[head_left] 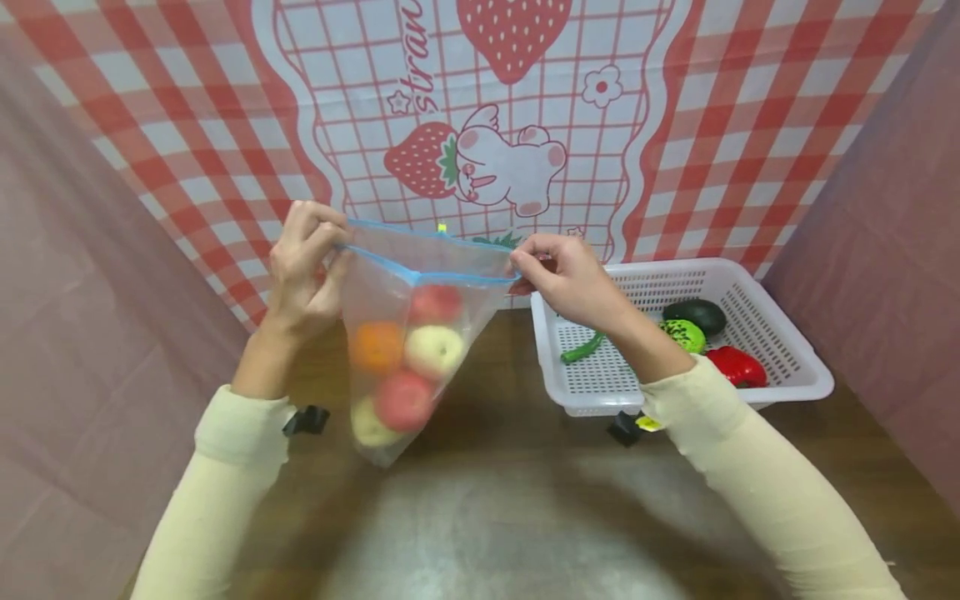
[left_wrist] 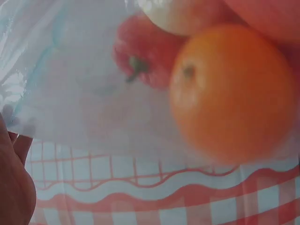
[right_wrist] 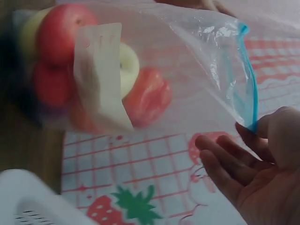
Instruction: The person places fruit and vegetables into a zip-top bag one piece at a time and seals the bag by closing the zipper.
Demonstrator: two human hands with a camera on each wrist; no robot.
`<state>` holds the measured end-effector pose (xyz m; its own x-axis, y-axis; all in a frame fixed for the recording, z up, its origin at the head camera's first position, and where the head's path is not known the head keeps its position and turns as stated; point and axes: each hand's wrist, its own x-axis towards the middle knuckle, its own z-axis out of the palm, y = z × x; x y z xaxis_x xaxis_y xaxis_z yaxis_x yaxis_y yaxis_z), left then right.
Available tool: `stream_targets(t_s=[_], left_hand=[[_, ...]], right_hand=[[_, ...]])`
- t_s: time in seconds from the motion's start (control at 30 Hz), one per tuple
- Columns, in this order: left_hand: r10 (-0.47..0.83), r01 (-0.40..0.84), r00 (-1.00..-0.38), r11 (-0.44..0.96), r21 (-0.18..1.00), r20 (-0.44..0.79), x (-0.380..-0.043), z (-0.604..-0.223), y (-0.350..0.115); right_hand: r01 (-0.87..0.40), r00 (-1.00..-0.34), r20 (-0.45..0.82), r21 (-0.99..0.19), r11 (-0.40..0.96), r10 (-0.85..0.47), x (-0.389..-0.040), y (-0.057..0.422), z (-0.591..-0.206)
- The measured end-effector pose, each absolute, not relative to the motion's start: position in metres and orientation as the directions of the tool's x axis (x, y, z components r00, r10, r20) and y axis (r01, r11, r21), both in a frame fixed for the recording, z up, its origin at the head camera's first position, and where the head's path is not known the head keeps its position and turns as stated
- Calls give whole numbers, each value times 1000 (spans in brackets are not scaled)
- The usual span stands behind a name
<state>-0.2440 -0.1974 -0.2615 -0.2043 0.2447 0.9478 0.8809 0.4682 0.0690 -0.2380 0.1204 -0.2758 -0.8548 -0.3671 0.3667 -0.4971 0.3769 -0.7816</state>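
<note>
A clear zip bag (head_left: 480, 304) with blue zip strips hangs upright above the table, its mouth parted. My left hand (head_left: 306, 262) pinches the left corner of its rim; my right hand (head_left: 566, 279) pinches the right corner between thumb and index finger, the other fingers loose. Inside lie an orange (head_left: 377, 347), a red apple-like fruit (head_left: 405, 402), a pale yellow-green fruit (head_left: 435, 351) and another pale one (head_left: 372, 425) at the bottom. On top sits a red pepper (left_wrist: 150, 51) with a green stem. A pale label (right_wrist: 98, 70) covers part of the contents in the right wrist view.
Right of the bag stands a white slotted basket (head_left: 795, 375) holding a green pepper (head_left: 582, 348), a dark green oval item (head_left: 696, 316), a spotted green item (head_left: 682, 335) and a red pepper (head_left: 737, 367). Small black pieces (head_left: 307, 419) lie on the wooden table (head_left: 480, 517). A checked cloth (head_left: 720, 108) hangs behind.
</note>
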Motion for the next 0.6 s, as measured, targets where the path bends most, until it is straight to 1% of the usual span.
stream_targets(t_s=[0.17,0.27,0.33,0.43,0.6], left_hand=[[360,892,-196,452,13,912,-237,-276,-184],[449,906,-156,419,-53,880,-232,-286,-172],[507,912,-123,397,-104,853,-229,-293,-164],[567,907,-96,388,-163,818,-227,-304,-158],[602,898,-119,403,-173,789,-225,-321,-156]], right_hand=[[-401,-893,223,-788,467,-390,-245,131,-299],[-367,-911,171,-755,544,-376,-248,143,-307],[-364,-915,159,-723,587,-371,-249,151,-309],[-358,-921,155,-699,619,-357,-250,160,-311],[-338,-934,170,-704,624,-314,-253,170,-311]])
